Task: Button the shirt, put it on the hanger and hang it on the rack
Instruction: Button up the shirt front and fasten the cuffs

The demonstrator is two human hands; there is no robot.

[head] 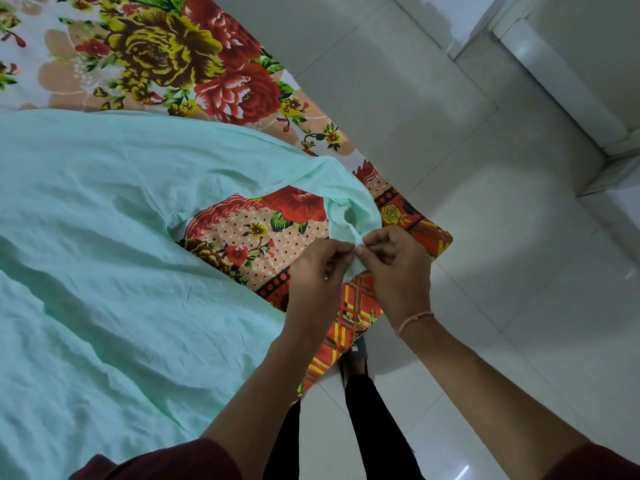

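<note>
The shirt (121,254), a thin mint cotton, creased and limp, lies spread across the bed, one sleeve running to the near corner. Its cuff (349,223) is raised off the bed, pinched on one side by the left hand (317,271) and on the other by the right hand (398,268), fingertips meeting. The button is hidden, probably between them. Hold both cuff edges taut, align the hole over the button, then push it through edgewise. Under the shirt lies a matte floral sheet (173,57); beyond the bed, glossy pale floor (485,237) tiles.
</note>
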